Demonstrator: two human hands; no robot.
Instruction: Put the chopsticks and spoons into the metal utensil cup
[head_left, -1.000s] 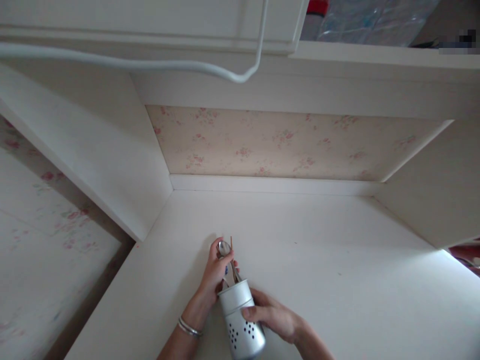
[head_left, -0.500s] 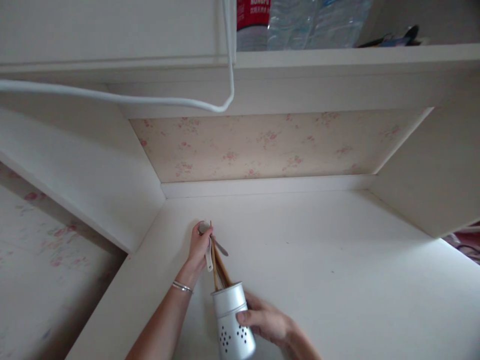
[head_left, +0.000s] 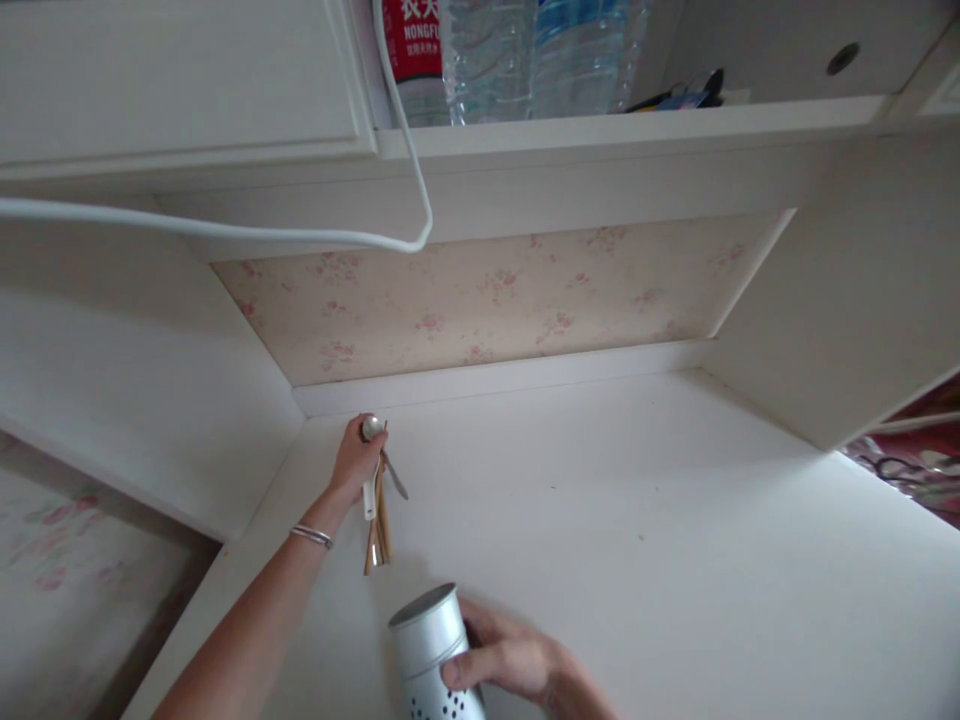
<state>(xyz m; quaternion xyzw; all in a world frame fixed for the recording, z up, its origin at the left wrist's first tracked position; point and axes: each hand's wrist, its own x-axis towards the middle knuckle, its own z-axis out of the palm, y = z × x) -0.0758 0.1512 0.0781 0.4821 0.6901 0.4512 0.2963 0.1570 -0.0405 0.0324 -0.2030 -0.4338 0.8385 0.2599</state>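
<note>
My left hand (head_left: 354,462) is closed round a bundle of utensils (head_left: 377,500): a metal spoon, wooden chopsticks and a white-handled piece, held above the white desk top (head_left: 615,520) near its back left corner. The bundle hangs clear of the holder. My right hand (head_left: 501,660) grips a silver perforated utensil holder (head_left: 435,655), tilted with its open mouth toward the back. A bracelet sits on my left wrist.
A floral back panel (head_left: 487,300) closes the desk niche, with white side walls left and right. Above, a shelf (head_left: 615,125) carries water bottles (head_left: 525,55). A white cable (head_left: 225,232) droops across the upper left.
My left hand has pulled the utensils fully out of the holder and carried them away toward the back left. The holder stays in my right hand. The camera has tilted upward.
</note>
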